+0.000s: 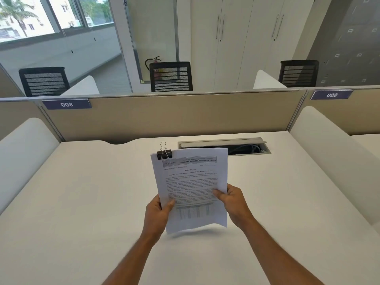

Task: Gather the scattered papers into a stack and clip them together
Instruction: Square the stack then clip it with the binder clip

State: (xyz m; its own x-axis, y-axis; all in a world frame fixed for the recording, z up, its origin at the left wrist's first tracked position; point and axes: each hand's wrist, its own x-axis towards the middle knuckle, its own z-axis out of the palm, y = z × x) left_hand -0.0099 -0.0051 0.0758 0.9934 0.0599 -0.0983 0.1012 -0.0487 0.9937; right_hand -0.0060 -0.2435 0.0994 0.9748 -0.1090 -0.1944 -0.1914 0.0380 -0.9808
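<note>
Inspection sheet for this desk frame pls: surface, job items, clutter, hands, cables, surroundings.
Surface: white desk, bare where visible.
Job's things: paper stack held above the desk; black binder clip on its top-left corner.
Clutter: nothing seen.
Hands: left hand grips the stack's left edge; right hand grips its right edge.
Cables: grey cable in the open cable tray.
Surroundings: beige partition with tags 008 and 009; three black mesh chairs; fire extinguisher; white cabinets.

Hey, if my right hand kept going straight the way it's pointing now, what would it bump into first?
Your right hand points leftward across the paper stack it pinches, so past that, probably your left hand on the opposite edge. Depth is hard to judge.
</note>
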